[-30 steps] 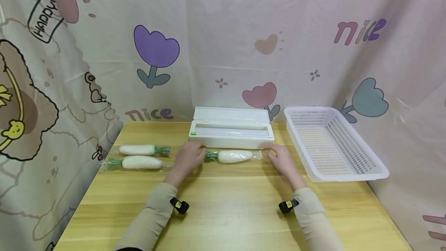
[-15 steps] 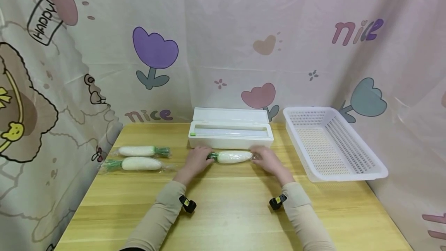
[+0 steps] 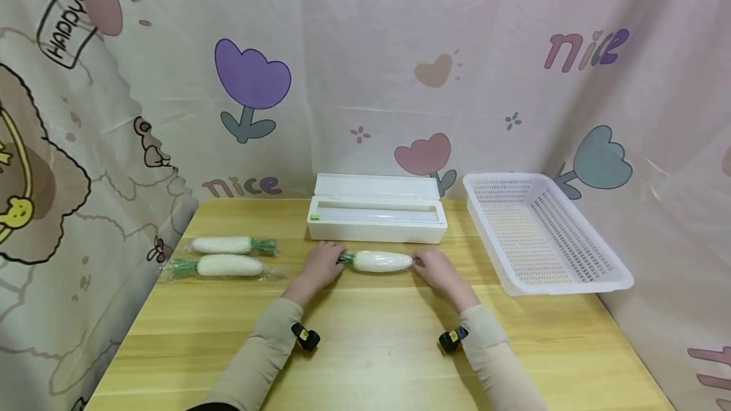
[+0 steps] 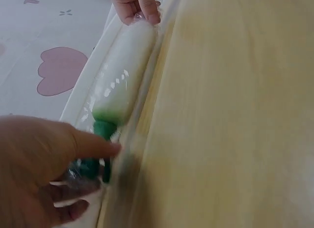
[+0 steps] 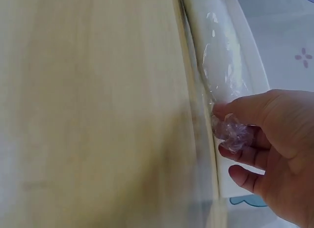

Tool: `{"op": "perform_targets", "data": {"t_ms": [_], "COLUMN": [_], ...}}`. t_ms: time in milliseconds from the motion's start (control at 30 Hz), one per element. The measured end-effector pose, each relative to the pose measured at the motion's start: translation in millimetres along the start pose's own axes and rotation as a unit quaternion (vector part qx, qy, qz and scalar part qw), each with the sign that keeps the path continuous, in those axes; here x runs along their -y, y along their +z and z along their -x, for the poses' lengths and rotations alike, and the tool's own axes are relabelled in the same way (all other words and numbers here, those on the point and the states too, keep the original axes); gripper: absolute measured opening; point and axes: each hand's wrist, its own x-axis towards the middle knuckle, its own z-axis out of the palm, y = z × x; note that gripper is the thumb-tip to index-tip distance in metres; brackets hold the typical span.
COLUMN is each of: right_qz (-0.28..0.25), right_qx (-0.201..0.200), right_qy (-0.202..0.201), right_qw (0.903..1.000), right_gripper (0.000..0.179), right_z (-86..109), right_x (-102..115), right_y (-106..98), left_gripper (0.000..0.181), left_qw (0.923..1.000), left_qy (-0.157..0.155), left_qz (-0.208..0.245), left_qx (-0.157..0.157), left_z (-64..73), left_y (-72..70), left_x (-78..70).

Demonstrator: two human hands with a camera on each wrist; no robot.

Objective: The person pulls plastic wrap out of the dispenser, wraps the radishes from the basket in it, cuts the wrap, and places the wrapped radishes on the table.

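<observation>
A white radish (image 3: 382, 261) wrapped in clear plastic lies crosswise on the wooden table, just in front of a white cling film box (image 3: 377, 231). At its leafy end, my left hand (image 3: 322, 263) grips the green stalks (image 4: 104, 128) through the film, thumb on the near side. My right hand (image 3: 436, 269) pinches the bunched tail of plastic wrap (image 5: 235, 133) at the other tip, between thumb and fingers. The film over the radish looks glossy and close-fitting in both wrist views.
Two more wrapped radishes, a rear one (image 3: 221, 245) and a front one (image 3: 230, 265), lie at the left of the table. The film box has its lid (image 3: 377, 186) raised. A white plastic basket (image 3: 502, 265) stands at the right. A patterned curtain (image 3: 354, 68) hangs behind.
Both hands have moved inward to the radish's ends and gathered the loose film there. The radish has shifted slightly toward me, away from the box.
</observation>
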Motion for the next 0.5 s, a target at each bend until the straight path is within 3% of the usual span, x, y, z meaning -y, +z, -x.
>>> {"op": "perform_targets", "data": {"t_ms": [133, 267, 500], "right_qz": [-0.024, -0.051, -0.061], "right_qx": [-0.008, -0.013, 0.028], "right_qy": [0.006, 0.011, -0.004], "right_qw": [0.9997, 0.9986, 0.9977], "right_gripper": [0.005, 0.007, 0.006], "right_z": [7.7, 16.7, 33.1], "right_x": [2, 6, 18], "right_y": [-4, -8, -7], "left_gripper": [0.045, 0.05, 0.046], "left_qw": [0.9991, 0.9952, 0.986], "left_qy": [0.003, 0.03, 0.072], "left_qz": [0.039, 0.063, 0.066], "left_qx": [-0.018, -0.068, -0.136], "left_z": [9.5, 17.4, 20.8], "left_y": [-4.6, -12.2, -24.9], "left_x": [3.6, 5.3, 4.7]}}
